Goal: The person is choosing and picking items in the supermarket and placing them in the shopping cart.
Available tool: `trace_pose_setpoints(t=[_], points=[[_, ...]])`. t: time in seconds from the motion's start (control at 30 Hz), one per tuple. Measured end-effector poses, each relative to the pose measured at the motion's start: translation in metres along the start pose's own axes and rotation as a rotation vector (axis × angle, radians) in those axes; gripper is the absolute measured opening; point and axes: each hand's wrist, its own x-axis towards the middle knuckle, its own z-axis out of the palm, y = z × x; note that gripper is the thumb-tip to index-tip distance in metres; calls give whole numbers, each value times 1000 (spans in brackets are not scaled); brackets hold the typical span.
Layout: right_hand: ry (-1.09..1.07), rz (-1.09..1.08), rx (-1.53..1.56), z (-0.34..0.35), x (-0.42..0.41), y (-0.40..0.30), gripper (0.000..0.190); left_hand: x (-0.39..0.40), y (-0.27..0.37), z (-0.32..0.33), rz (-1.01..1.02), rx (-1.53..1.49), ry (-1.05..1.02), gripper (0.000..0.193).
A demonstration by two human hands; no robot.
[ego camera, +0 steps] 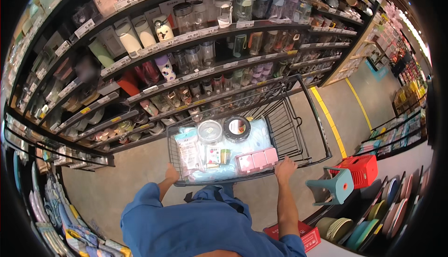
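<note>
A black wire shopping cart (292,117) stands before me, seen from above. My left hand (171,173) grips the rim at its near left corner. On its near right side, my right hand (286,167) is closed around the rim, beside a pink lidded box with several sections (257,159). A light blue soft package (241,143) lies under most of the load. On top are a clear round container (210,131), a black round container with a printed label (237,128), a white plastic packet (188,152) and a small printed pack (213,155).
Shelves of cups and bottles (182,40) run along the far side. To the right on the floor are a teal plastic stool (337,187) and a red plastic stool (364,171). Plates (364,230) stand at lower right; folded textiles (73,222) lie at lower left.
</note>
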Motion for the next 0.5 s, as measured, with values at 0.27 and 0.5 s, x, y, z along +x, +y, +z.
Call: trace_pose_setpoints(t=[0.27, 0.5], points=[[46, 68, 126, 4, 47, 72, 19, -27, 95, 31, -131, -67, -38, 70], [-14, 34, 155, -12, 91, 120, 20, -22, 148, 60, -132, 18, -84, 76]])
